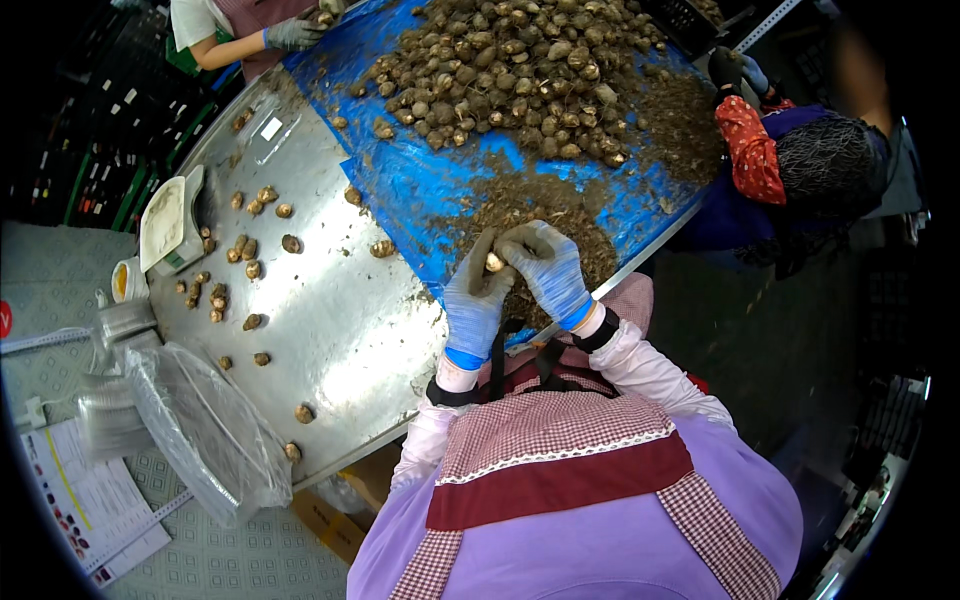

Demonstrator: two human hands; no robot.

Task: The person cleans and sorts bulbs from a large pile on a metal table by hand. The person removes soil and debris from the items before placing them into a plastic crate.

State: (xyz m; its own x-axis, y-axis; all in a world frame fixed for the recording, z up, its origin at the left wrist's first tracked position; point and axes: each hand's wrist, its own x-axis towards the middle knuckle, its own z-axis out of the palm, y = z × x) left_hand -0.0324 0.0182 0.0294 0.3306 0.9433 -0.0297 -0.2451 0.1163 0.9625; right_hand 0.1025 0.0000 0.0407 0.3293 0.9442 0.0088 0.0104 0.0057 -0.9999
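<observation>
A small taro with a pale patch showing sits between my two gloved hands, above the blue sheet. My left hand, in a blue and grey glove, is closed around it from the left and below. My right hand meets it from the right, its bent fingers pressed on the taro; whether they also hold a small tool is hidden. Dark dirt and root scraps lie under and beyond my hands. A large heap of brown, hairy taros covers the far part of the sheet.
Several loose taros lie on the bare metal tabletop at left. A white scale, clear plastic containers and a plastic bag line its left edge. Co-workers stand at far left and right.
</observation>
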